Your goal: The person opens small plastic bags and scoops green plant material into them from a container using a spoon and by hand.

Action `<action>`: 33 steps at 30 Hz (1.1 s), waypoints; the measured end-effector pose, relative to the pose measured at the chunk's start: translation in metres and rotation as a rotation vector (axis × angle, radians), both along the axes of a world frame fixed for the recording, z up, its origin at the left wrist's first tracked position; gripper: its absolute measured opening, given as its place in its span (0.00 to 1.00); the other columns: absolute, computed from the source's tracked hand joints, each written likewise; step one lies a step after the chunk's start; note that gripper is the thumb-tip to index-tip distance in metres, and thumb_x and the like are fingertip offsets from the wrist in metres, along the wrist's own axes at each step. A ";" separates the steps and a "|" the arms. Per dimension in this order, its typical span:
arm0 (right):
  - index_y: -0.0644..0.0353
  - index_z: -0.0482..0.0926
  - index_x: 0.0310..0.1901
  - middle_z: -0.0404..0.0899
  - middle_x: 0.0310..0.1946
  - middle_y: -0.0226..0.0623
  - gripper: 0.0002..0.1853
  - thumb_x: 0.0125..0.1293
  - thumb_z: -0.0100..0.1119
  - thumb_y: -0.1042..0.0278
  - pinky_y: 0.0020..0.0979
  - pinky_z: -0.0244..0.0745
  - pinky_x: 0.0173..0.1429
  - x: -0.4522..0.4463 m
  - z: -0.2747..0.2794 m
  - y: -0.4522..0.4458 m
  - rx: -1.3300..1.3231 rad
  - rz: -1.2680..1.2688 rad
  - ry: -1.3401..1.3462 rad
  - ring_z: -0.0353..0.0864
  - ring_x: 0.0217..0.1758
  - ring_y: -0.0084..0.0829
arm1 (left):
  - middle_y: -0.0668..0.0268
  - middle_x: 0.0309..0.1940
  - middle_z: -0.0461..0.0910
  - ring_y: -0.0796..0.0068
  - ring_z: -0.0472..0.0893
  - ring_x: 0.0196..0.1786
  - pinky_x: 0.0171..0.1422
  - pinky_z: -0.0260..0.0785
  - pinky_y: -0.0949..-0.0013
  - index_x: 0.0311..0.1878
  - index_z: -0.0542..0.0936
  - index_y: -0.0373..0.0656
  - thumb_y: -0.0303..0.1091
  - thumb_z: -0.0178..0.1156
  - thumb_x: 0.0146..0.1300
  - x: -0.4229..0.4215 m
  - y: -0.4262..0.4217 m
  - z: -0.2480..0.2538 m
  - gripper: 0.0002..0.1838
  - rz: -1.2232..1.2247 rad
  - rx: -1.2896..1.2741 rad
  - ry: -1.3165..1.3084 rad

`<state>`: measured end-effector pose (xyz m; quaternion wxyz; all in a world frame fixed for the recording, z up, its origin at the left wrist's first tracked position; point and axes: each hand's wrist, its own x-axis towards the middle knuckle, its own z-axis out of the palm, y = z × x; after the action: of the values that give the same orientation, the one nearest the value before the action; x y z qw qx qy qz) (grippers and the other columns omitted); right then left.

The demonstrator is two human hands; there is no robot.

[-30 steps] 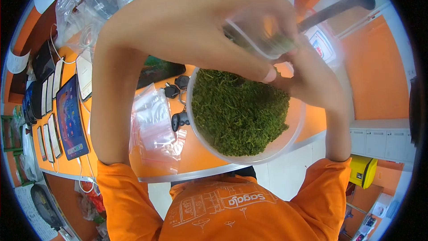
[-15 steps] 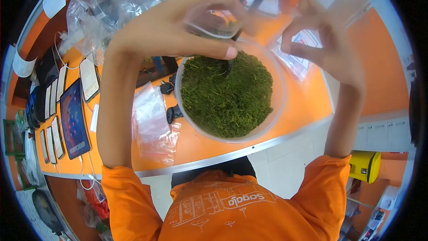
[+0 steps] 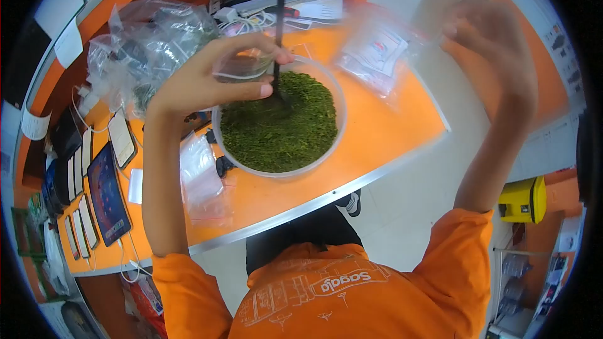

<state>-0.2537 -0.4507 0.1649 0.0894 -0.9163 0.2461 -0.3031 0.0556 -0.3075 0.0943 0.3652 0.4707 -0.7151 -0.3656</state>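
Note:
A round translucent tub point(image 3: 342, 113) full of chopped green herb-like leaves point(image 3: 282, 138) stands on the orange table. Above its far left side is my left hand point(image 3: 213, 75), its thumb and fingers curled round a small clear plastic bag point(image 3: 242, 66) whose mouth is spread. A long black-handled utensil point(image 3: 280, 22) stands upright in the leaves, close to my left fingertips; its lower end is blurred. My right hand point(image 3: 490, 37) is raised at the far right, its fingers smeared by motion. Nearest to it lies a clear bag with a printed label point(image 3: 377, 53).
Flat clear zip bags point(image 3: 201, 176) lie left of the tub. A heap of crumpled plastic bags point(image 3: 151, 44) is at the back left. Several phones point(image 3: 121, 138) and a tablet point(image 3: 108, 191) line the left side. Cables point(image 3: 251, 24) and papers lie behind the tub.
My right hand has moved up and away to the right. The view has shifted, with the tub now further left in it. The black handle now stands more upright.

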 end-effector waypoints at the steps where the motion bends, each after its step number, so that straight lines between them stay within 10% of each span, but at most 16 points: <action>1: 0.57 0.78 0.27 0.67 0.28 0.30 0.08 0.48 0.64 0.64 0.27 0.63 0.42 -0.007 -0.002 0.005 0.024 0.014 -0.061 0.68 0.36 0.25 | 0.64 0.43 0.72 0.77 0.71 0.42 0.51 0.61 0.73 0.45 0.74 0.40 0.29 0.63 0.47 -0.002 0.001 -0.001 0.19 0.017 -0.012 -0.001; 8: 0.60 0.76 0.25 0.71 0.28 0.25 0.08 0.50 0.63 0.65 0.24 0.58 0.40 -0.135 -0.071 0.000 0.402 -0.240 -0.262 0.65 0.33 0.20 | 0.61 0.47 0.71 0.81 0.71 0.39 0.42 0.64 0.80 0.45 0.73 0.37 0.28 0.62 0.47 -0.011 0.013 -0.001 0.19 0.121 0.043 0.049; 12: 0.60 0.79 0.29 0.71 0.22 0.22 0.08 0.55 0.60 0.64 0.24 0.62 0.42 -0.236 -0.215 -0.014 0.856 -0.711 -0.474 0.66 0.34 0.18 | 0.61 0.47 0.71 0.80 0.72 0.41 0.44 0.65 0.80 0.45 0.73 0.37 0.27 0.61 0.48 -0.012 0.018 0.001 0.18 0.143 0.043 0.049; 13: 0.58 0.75 0.48 0.77 0.36 0.31 0.20 0.54 0.62 0.59 0.37 0.62 0.53 -0.298 -0.291 -0.041 0.765 -0.865 -0.016 0.71 0.44 0.25 | 0.62 0.48 0.72 0.79 0.72 0.42 0.45 0.65 0.79 0.45 0.74 0.37 0.27 0.61 0.49 -0.012 0.018 0.002 0.18 0.140 0.047 0.023; 14: 0.48 0.56 0.64 0.68 0.55 0.42 0.39 0.52 0.63 0.52 0.56 0.55 0.58 -0.299 -0.350 -0.027 0.493 -1.550 0.694 0.68 0.56 0.39 | 0.62 0.48 0.72 0.78 0.72 0.44 0.48 0.64 0.77 0.45 0.74 0.38 0.27 0.61 0.49 -0.012 0.019 0.002 0.17 0.153 0.021 -0.002; 15: 0.37 0.39 0.67 0.51 0.65 0.49 0.48 0.51 0.62 0.47 0.70 0.44 0.56 -0.290 -0.355 0.004 0.515 -1.489 1.091 0.57 0.63 0.52 | 0.63 0.49 0.72 0.77 0.72 0.46 0.50 0.64 0.76 0.45 0.74 0.38 0.26 0.61 0.49 -0.013 0.020 0.001 0.17 0.170 -0.005 -0.027; 19: 0.66 0.63 0.51 0.75 0.34 0.58 0.29 0.51 0.63 0.60 0.38 0.75 0.38 -0.330 -0.473 0.044 0.820 -1.072 0.346 0.80 0.36 0.42 | 0.65 0.50 0.73 0.73 0.70 0.54 0.59 0.60 0.71 0.46 0.75 0.41 0.27 0.62 0.49 -0.017 0.025 0.004 0.18 0.209 0.001 -0.056; 20: 0.67 0.58 0.58 0.76 0.36 0.56 0.34 0.52 0.60 0.63 0.40 0.73 0.45 -0.307 -0.486 0.057 0.731 -1.245 0.636 0.79 0.39 0.45 | 0.65 0.50 0.73 0.74 0.70 0.54 0.59 0.60 0.71 0.46 0.75 0.41 0.28 0.62 0.49 -0.016 0.025 0.002 0.18 0.219 -0.017 -0.088; 24: 0.70 0.39 0.64 0.57 0.60 0.58 0.51 0.51 0.62 0.52 0.41 0.53 0.66 -0.246 -0.537 0.104 0.756 -0.612 0.768 0.55 0.65 0.49 | 0.66 0.50 0.73 0.74 0.69 0.55 0.61 0.60 0.70 0.47 0.75 0.42 0.28 0.62 0.49 -0.018 0.025 0.000 0.19 0.248 -0.052 -0.164; 25: 0.70 0.42 0.64 0.47 0.65 0.56 0.52 0.51 0.56 0.38 0.39 0.46 0.69 -0.209 -0.519 0.113 1.029 -0.579 0.770 0.43 0.70 0.47 | 0.66 0.51 0.73 0.74 0.69 0.55 0.61 0.60 0.70 0.48 0.74 0.42 0.29 0.62 0.49 -0.019 0.026 0.001 0.20 0.256 -0.053 -0.165; 29: 0.66 0.58 0.61 0.63 0.58 0.54 0.49 0.51 0.43 0.26 0.37 0.59 0.63 -0.095 -0.467 0.180 1.656 -0.360 0.502 0.61 0.62 0.50 | 0.67 0.51 0.73 0.74 0.70 0.54 0.61 0.61 0.69 0.49 0.75 0.44 0.29 0.63 0.49 -0.016 0.029 -0.001 0.20 0.253 -0.103 -0.195; 33: 0.58 0.70 0.55 0.74 0.49 0.44 0.35 0.56 0.46 0.35 0.31 0.64 0.57 -0.053 -0.411 0.177 1.287 0.031 0.873 0.71 0.55 0.40 | 0.67 0.51 0.73 0.75 0.72 0.53 0.59 0.64 0.68 0.49 0.75 0.46 0.30 0.63 0.49 -0.010 0.034 -0.001 0.21 0.238 -0.150 -0.176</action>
<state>-0.3064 -0.2742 -0.2459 0.5033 -0.7236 0.3736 0.2890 0.0456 -0.2737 0.0930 0.3763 0.5536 -0.7087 -0.2226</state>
